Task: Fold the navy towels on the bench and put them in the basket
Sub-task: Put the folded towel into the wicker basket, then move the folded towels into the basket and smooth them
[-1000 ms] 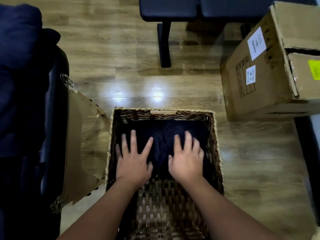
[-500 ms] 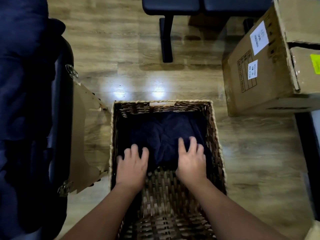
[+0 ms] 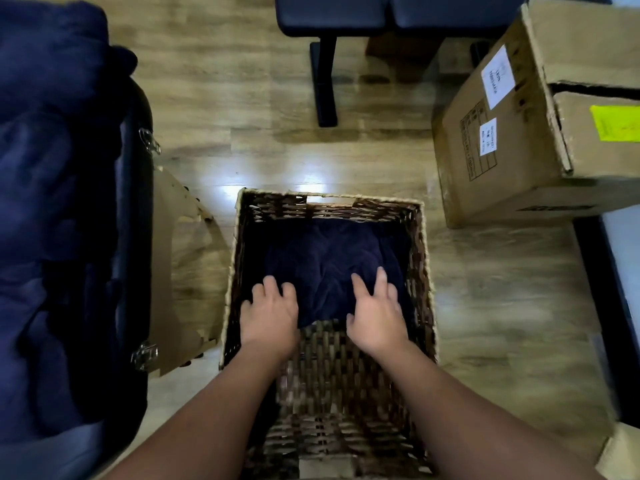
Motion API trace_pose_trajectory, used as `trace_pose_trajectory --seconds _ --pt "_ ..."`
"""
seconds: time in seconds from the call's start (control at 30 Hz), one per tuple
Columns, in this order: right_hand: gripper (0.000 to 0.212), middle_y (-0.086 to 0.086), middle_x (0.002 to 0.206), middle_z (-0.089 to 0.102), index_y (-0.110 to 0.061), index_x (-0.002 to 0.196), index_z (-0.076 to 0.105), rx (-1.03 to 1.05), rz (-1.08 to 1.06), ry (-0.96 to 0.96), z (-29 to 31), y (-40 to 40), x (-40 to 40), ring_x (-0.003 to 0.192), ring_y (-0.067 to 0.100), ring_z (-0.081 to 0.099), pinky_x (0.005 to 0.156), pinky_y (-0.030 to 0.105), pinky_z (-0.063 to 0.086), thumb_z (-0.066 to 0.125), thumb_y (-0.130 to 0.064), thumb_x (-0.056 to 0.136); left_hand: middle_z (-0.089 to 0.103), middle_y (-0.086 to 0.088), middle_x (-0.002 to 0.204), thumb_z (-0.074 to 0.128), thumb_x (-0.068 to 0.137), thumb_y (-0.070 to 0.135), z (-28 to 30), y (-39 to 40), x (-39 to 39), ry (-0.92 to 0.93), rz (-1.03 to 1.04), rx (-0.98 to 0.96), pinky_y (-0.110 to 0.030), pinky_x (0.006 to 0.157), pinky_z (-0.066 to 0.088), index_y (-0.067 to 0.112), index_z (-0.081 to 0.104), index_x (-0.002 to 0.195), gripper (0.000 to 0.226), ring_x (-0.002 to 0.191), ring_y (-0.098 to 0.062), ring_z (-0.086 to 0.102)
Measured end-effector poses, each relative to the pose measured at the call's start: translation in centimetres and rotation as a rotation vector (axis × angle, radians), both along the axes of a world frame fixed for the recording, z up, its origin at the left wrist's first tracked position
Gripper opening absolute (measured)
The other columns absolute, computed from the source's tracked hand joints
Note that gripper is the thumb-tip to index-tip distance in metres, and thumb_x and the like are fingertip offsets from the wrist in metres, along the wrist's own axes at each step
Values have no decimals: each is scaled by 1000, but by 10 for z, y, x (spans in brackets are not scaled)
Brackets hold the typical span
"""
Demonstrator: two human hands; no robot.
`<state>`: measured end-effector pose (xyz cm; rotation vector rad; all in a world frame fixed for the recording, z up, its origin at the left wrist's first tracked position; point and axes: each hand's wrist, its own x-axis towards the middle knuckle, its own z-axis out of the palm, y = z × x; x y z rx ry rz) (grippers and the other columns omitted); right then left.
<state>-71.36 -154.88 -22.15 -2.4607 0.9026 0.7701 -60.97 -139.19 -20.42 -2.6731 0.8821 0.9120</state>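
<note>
Inside the square woven wicker basket (image 3: 419, 258), left hand (image 3: 268, 317) and right hand (image 3: 377, 318) rest loose-fingered on soft navy towel (image 3: 325, 258).

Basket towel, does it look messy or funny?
A little. The navy towel in the wicker basket lies rumpled with creases, not flat. Both the left hand and right hand rest on its near edge. Nothing is spilled or broken.

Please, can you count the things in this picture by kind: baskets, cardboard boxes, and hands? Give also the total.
Baskets: 1, the wicker basket on the floor
Cardboard boxes: 1 whole, the cardboard box at the upper right
Hands: 2, the left hand and the right hand, both inside the basket
Total: 4
</note>
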Motion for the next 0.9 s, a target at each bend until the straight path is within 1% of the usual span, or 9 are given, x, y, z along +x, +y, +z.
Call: trace_pose_trajectory --seconds 0.1,0.2,0.27,0.33,0.4,0.53,0.67,0.73,0.9 --pt "73 17 167 -9 -27 161 16 31 3 -21 12 10 -7 153 37 4 122 47 22 55 -35 99 38 -12 130 58 91 43 19 9 -1 19 2 -16 -42 88 47 14 42 131 52 119 -32 42" --pt "69 14 168 5 -25 160 22 78 -36 -9 30 17 -12 154 35 8 122 47 24 53 -39 100 43 -12 129 51 95 31 34 19 0 94 58 -106 -44 92 47 12 47 127 37 120 -33 44" --pt "65 13 163 25 -22 158 30 149 -81 -4 43 22 -16 149 33 24 117 46 33 53 -39 100 48 -13 126 47 98 28 43 27 0 133 97 -197 -44 96 46 11 51 123 31 119 -34 47" --pt "64 9 151 47 -20 156 37 245 -154 0 58 28 -20 135 28 47 108 39 44 57 -41 98 53 -13 120 48 99 29 55 37 1 148 120 -278 -44 95 47 10 55 116 27 115 -34 53" --pt "65 4 142 58 -19 154 42 306 -224 13 74 36 -24 125 23 57 101 30 48 59 -45 97 56 -13 116 49 99 32 68 47 2 181 150 -335 -42 90 48 10 58 113 27 112 -35 57" --pt "65 1 145 56 -20 152 44 379 -311 -2 111 63 -28 129 21 55 99 28 43 56 -53 98 63 -11 111 50 100 37 97 78 5 212 202 -404 -37 82 47 12 62 110 30 106 -33 62" --pt "64 -3 150 51 -23 150 48 524 -416 -26 145 88 -29 134 21 50 105 31 39 56 -58 97 71 -8 96 54 98 37 117 118 4 283 323 -438 -33 73 45 15 64 91 26 98 -31 65" --pt "64 -3 149 53 -22 148 50 536 -396 -65 154 99 -33 133 20 50 109 33 39 57 -59 96 72 -5 92 58 98 36 127 137 1 319 389 -479 -32 77 48 15 69 92 24 94 -26 65" --pt "62 -3 148 53 -21 146 54 558 -265 -88 168 127 -41 132 19 51 107 32 39 58 -58 96 66 7 73 62 97 26 154 191 -22 317 529 -620 -26 67 41 21 67 76 22 76 -13 62"
